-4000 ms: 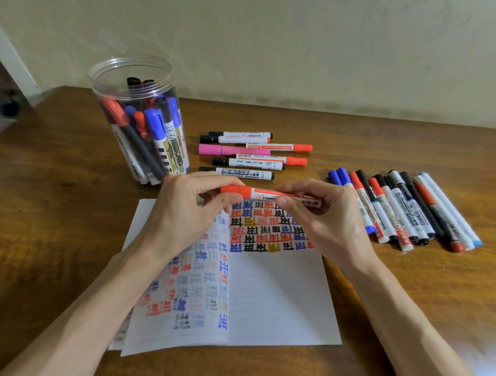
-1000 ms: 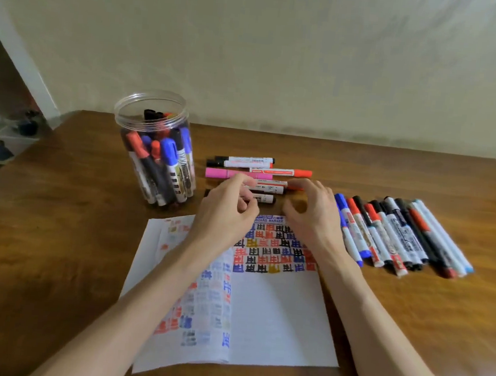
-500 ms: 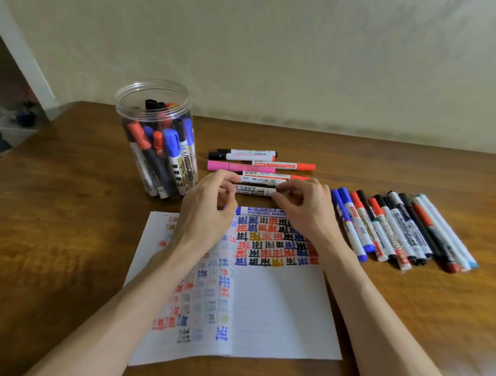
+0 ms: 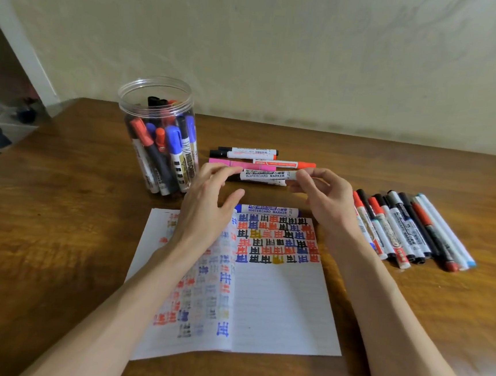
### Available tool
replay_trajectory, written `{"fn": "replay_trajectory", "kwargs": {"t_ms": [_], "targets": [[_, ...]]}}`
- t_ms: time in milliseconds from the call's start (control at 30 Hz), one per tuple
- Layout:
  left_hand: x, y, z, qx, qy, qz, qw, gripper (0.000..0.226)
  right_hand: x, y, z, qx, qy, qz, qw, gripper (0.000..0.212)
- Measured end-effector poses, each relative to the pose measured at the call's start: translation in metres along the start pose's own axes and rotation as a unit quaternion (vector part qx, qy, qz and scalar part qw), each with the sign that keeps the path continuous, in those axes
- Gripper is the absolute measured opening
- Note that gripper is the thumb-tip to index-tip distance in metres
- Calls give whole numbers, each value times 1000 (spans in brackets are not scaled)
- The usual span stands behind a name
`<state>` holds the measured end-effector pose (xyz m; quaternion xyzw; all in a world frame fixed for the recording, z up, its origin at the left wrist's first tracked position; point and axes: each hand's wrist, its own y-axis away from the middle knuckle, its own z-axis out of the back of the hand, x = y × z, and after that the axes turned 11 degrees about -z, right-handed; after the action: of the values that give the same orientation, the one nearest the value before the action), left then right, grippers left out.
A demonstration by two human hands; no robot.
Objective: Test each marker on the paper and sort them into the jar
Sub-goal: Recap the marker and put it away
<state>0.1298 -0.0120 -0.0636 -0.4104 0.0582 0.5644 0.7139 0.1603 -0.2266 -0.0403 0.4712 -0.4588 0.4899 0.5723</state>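
Both forearms reach forward, the right hand point(image 4: 326, 200) pinching one end of the marker point(image 4: 264, 175), the left hand point(image 4: 206, 205) loosely curved at its other end.

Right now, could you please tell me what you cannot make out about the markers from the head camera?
- whiteboard marker, held up: its cap end and colour are hidden behind the left hand; the right hand pinches the other end.
- Whether the left hand grips it: its own fingers hide the contact.
- jar: the marker count, since they overlap inside.
- marker row: its left end, covered by the right wrist.
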Motion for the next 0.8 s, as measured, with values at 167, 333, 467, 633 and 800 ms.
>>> {"fn": "replay_trajectory", "kwargs": {"t_ms": [167, 333, 467, 633, 800], "targets": [[-2, 0, 4, -33, 4, -2, 999, 36, 4, 1, 0, 15, -33, 0, 999, 25], [-9, 0, 7, -33, 42, -13, 998, 32, 7, 3, -5, 61, -94, -1, 994, 34], [-14, 2, 5, 3, 57, -100, 993, 30, 3, 16, -25, 108, -35, 35, 993, 32], [-13, 3, 8, 44, 41, -120, 991, 28, 7, 18, -26, 115, -20, 76, 990, 32], [-16, 3, 13, 89, 88, -105, 987, 24, 10, 15, -16, 128, -9, 89, 988, 30]]}}
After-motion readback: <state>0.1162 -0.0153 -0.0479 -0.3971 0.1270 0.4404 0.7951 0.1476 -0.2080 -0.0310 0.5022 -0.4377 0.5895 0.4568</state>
